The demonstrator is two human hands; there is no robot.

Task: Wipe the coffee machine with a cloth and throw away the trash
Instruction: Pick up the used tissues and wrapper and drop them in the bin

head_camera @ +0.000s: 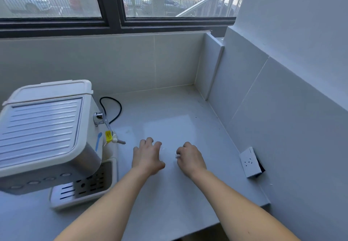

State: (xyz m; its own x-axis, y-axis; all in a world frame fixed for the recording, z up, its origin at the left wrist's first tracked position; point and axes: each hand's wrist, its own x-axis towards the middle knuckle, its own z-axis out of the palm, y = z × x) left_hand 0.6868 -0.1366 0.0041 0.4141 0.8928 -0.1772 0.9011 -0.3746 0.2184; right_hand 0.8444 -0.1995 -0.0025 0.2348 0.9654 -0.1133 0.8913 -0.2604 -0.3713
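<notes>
A white coffee machine point(45, 133) with a ribbed top and a drip tray point(82, 190) stands at the left of the pale counter point(169, 108). Its steam wand point(105, 125) carries a yellow tag. To its right, my left hand point(147, 156) rests palm down on the counter with fingers spread and holds nothing. My right hand point(190, 157) is curled beside it, pinching a small white scrap of trash point(178, 155) between thumb and fingers. A tiny white speck point(163, 148) lies between the hands. No cloth is in view.
A black power cord point(114, 108) loops behind the machine. A white wall socket point(251, 162) hangs loose from the right wall. Tiled walls close the counter at the back and right, with a window above. The counter's front edge runs at lower right.
</notes>
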